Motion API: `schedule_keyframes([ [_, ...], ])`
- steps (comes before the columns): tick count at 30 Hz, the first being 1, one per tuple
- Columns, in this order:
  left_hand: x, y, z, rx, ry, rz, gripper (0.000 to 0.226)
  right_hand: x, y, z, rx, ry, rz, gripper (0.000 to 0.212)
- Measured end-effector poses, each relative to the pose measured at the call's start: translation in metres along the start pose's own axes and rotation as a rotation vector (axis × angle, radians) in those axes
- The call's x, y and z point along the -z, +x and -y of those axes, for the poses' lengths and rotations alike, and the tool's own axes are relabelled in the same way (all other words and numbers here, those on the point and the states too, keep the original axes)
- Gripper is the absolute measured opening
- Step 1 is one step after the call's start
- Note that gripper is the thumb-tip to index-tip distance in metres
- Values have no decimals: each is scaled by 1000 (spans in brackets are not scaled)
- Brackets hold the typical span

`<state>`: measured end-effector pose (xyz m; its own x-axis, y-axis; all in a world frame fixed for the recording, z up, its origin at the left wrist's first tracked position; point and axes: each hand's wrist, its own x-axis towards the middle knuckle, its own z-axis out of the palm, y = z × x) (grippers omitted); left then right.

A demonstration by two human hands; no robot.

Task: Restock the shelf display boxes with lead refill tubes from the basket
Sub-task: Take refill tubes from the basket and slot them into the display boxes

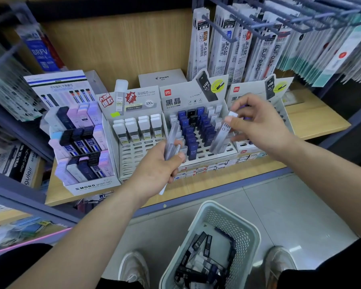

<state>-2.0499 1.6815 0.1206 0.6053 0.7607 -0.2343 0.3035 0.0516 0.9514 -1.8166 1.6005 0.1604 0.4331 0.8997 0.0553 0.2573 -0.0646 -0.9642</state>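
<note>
My left hand (pixel 157 168) grips a bundle of grey lead refill tubes (pixel 172 138) in front of the shelf. My right hand (pixel 256 122) pinches one white-capped grey HB 0.7 tube (pixel 222 134), its lower end over the right side of the middle display box (pixel 196 97), which stands full of blue, black and white tubes. A second box of the same kind (pixel 256 88) stands behind my right hand, mostly hidden. On the floor below, a pale green perforated basket (pixel 246 232) holds several dark and clear tubes (pixel 198 243).
A white-tube display box (pixel 133 101) and a MONO box (pixel 92 186) with pastel tubes stand to the left on the wooden shelf (pixel 313 119). Packs of pen refills (pixel 248 44) hang from hooks above. My two shoes (pixel 133 268) flank the basket.
</note>
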Motion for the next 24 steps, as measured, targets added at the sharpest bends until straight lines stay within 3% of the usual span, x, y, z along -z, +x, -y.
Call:
schedule_keyframes([
  [9,-16,6,-4,-2,20,21,20,30,18,0,199,-217,-289,17],
  [12,-20,9,-8,-9,17,26,21,33,31,-11,167,-330,-289,22],
  [18,-26,16,-12,-3,-5,12,20,39,55,-23,124,-415,-322,11],
  [24,-27,20,-14,-3,-26,-5,21,29,64,-39,130,-527,-194,9],
])
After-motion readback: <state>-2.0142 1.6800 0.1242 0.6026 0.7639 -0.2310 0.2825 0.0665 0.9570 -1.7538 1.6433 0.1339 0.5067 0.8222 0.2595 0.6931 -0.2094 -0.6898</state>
